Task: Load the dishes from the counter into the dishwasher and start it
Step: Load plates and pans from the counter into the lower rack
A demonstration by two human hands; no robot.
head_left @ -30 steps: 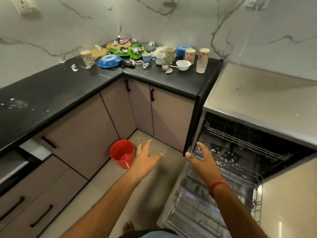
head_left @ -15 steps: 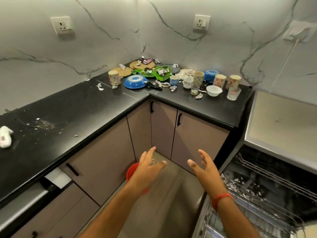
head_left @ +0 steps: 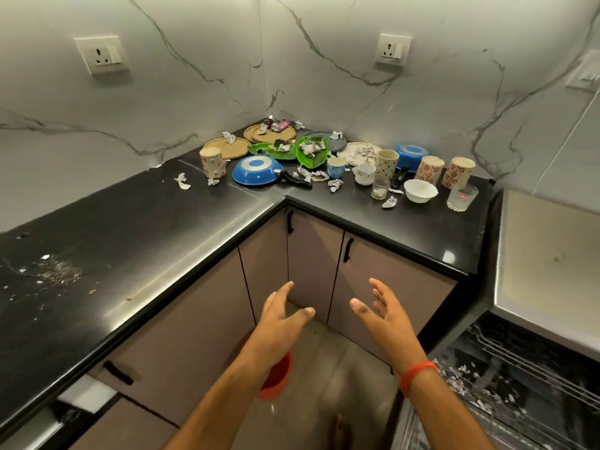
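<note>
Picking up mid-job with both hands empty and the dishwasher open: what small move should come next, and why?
Probably reach the right hand forward to the clear glass at the counter's right end. Both hands are open and hold nothing, the left hand included; every dish sits on the black counter, and that glass stands nearest the open dishwasher, apart from the paper scraps.

Both forearms were bare to the bottom frame edge; no sleeves were visible. Left hand (head_left: 279,323) carried no rings, bands or watch. Right hand (head_left: 386,316) likewise wore no rings. Right wrist bore a thin red-orange thread band (head_left: 417,375), wrapped once around. A bare foot (head_left: 341,430) showed, blurred, at the lower edge between the arms.
</note>
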